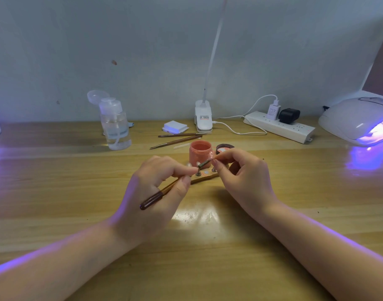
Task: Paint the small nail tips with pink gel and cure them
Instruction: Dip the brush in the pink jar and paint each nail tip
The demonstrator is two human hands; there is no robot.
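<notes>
Left hand (pixel 158 181) pinches a slim brown wooden-handled brush (pixel 164 190), bristle end angled up toward the open pink gel jar (pixel 200 152) at the table's centre. Right hand (pixel 240 172), fingers curled, pinches at the brush's tip (pixel 210 160); what it grips there is too small to tell. Just beneath, small nail tips on a wooden stand (pixel 204 175). Far right, the white curing lamp (pixel 355 120) glows violet.
</notes>
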